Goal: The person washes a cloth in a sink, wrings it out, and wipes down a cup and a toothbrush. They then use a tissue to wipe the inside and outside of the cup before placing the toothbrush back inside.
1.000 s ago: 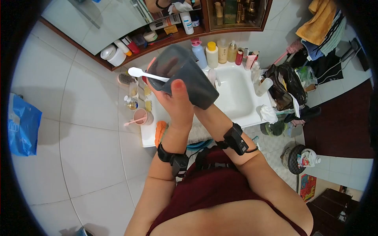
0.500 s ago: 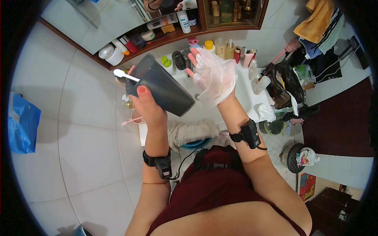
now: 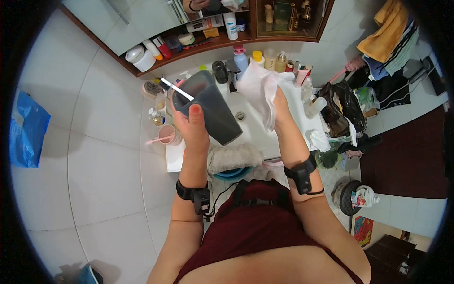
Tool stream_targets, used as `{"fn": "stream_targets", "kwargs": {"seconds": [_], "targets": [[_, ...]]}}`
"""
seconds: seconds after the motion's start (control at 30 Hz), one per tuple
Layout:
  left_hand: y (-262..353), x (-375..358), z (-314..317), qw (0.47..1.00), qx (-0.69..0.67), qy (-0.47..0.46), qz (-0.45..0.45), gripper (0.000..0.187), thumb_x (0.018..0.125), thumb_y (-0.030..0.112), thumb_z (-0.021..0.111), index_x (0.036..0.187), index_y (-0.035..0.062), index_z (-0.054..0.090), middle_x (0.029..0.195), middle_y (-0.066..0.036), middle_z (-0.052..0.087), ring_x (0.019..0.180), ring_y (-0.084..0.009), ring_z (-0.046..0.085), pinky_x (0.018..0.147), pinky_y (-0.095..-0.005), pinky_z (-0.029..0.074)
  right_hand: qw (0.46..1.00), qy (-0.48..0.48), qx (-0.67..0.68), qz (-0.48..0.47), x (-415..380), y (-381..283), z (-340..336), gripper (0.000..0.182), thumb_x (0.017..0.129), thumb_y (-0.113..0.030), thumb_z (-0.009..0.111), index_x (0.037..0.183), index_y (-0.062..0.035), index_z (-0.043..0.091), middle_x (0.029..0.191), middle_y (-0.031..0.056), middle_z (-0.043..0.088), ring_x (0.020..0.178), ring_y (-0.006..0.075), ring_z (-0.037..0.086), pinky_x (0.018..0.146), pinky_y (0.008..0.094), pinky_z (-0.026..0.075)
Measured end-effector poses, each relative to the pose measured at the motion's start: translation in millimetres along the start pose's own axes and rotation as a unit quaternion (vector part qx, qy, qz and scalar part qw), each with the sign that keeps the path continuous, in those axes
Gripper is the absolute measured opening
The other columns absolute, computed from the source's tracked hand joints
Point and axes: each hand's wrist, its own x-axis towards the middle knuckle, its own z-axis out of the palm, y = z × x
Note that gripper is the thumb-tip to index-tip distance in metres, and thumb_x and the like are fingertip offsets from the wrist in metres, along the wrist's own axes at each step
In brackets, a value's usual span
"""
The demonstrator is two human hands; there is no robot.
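Grey cup (image 3: 213, 112) (well tilted) between the left fingers (image 3: 195, 115)

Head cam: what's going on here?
A person holds a tilted grey cup in the left hand, with a white brush sticking out of its mouth. The right hand holds a white cloth. Both hands are up over the sink, cup and cloth apart.
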Motion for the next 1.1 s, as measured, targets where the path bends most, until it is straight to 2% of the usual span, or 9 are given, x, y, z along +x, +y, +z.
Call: {"fn": "stream_targets", "kwargs": {"seconds": [0.1, 0.17, 0.27, 0.43, 0.57, 0.67, 0.83, 0.93, 1.1], "targets": [[3, -3, 13, 1.0, 0.02, -0.005, 0.009, 0.08, 0.078, 0.047, 0.067, 0.131, 0.0006, 0.031, 0.114, -0.011, 0.052, 0.105, -0.0181, 0.051, 0.091, -0.0298, 0.041, 0.998, -0.049, 0.028, -0.026, -20, 10, 26, 0.049, 0.09, -0.022, 0.048, 0.131, 0.0022, 0.037, 0.123, 0.0111, 0.049, 0.115, 0.0194, 0.045, 0.098, 0.0301, 0.035], [3, -8, 22, 0.988, 0.109, -0.042, 0.101, 0.087, 0.073, 0.046, 0.072, 0.133, 0.0018, 0.027, 0.118, -0.011, 0.047, 0.11, -0.02, 0.048, 0.094, -0.0327, 0.039, 0.987, -0.091, -0.073, -0.107, -23, -8, 49, 0.05, 0.091, -0.021, 0.047, 0.133, 0.0017, 0.033, 0.127, 0.0116, 0.046, 0.117, 0.0194, 0.044, 0.099, 0.0305, 0.033], [10, -14, 29, 0.995, 0.049, -0.057, 0.061, 0.088, 0.072, 0.041, 0.075, 0.134, 0.0017, 0.026, 0.121, -0.011, 0.044, 0.112, -0.0207, 0.046, 0.095, -0.0335, 0.038, 0.954, -0.124, -0.169, -0.213, -16, -21, 56, 0.048, 0.093, -0.023, 0.043, 0.133, 0.0016, 0.031, 0.131, 0.0126, 0.043, 0.119, 0.0192, 0.042, 0.1, 0.0312, 0.032], [17, -10, 14, 0.982, 0.092, -0.163, 0.032, 0.093, 0.067, 0.035, 0.079, 0.135, 0.0018, 0.024, 0.126, -0.011, 0.042, 0.115, -0.0223, 0.044, 0.097, -0.0338, 0.036, 0.931, -0.275, 0.239, 0.024, 0, -38, 50, 0.042, 0.095, -0.026, 0.045, 0.127, 0.0003, 0.044, 0.12, 0.0098, 0.054, 0.109, 0.0176, 0.051, 0.097, 0.0302, 0.036], [17, -8, 2, 0.975, 0.087, -0.203, -0.024, 0.096, 0.063, 0.034, 0.082, 0.136, 0.0029, 0.028, 0.127, -0.013, 0.042, 0.117, -0.0232, 0.044, 0.097, -0.0342, 0.035, 0.968, -0.247, -0.006, 0.049, 6, -49, 44, 0.037, 0.088, -0.014, 0.05, 0.123, -0.0035, 0.051, 0.115, 0.0061, 0.057, 0.101, 0.0151, 0.056, 0.09, 0.0285, 0.042], [16, 2, -5, 0.941, 0.258, -0.194, 0.101, 0.101, 0.063, 0.05, 0.076, 0.138, 0.0035, 0.027, 0.126, -0.016, 0.042, 0.116, -0.028, 0.042, 0.097, -0.0364, 0.033, 0.956, -0.172, -0.238, -0.005, 13, -46, 39, 0.029, 0.084, -0.013, 0.053, 0.11, -0.0051, 0.061, 0.099, 0.0055, 0.064, 0.091, 0.0147, 0.059, 0.079, 0.0284, 0.046], [-3, -8, 3, 0.906, 0.367, -0.117, 0.174, 0.105, 0.065, 0.062, 0.065, 0.138, -0.0011, 0.024, 0.122, -0.019, 0.043, 0.111, -0.0351, 0.043, 0.097, -0.0406, 0.032, 0.858, -0.016, -0.498, -0.123, 13, -49, 49, 0.017, 0.078, -0.018, 0.061, 0.088, -0.0066, 0.068, 0.074, 0.0163, 0.063, 0.067, 0.0309, 0.061, 0.062, 0.0354, 0.048], [7, -8, 10, 0.882, 0.412, -0.103, 0.206, 0.109, 0.055, 0.053, 0.076, 0.135, -0.0025, 0.027, 0.121, -0.02, 0.045, 0.11, -0.0348, 0.045, 0.093, -0.0408, 0.036, 0.811, 0.003, -0.56, -0.17, 13, -47, 51, 0.018, 0.074, -0.023, 0.065, 0.077, -0.0059, 0.068, 0.069, 0.016, 0.062, 0.064, 0.0338, 0.06, 0.057, 0.0387, 0.048], [0, -9, 7, 0.903, 0.38, -0.157, 0.123, 0.105, 0.046, 0.041, 0.086, 0.127, -0.0015, 0.035, 0.115, -0.018, 0.049, 0.1, -0.0331, 0.052, 0.084, -0.0385, 0.043, 0.623, -0.096, -0.743, -0.226, 15, -70, 52, 0.02, 0.067, -0.026, 0.067, 0.066, -0.0055, 0.065, 0.062, 0.0137, 0.061, 0.06, 0.0315, 0.061, 0.053, 0.0391, 0.047]]}}
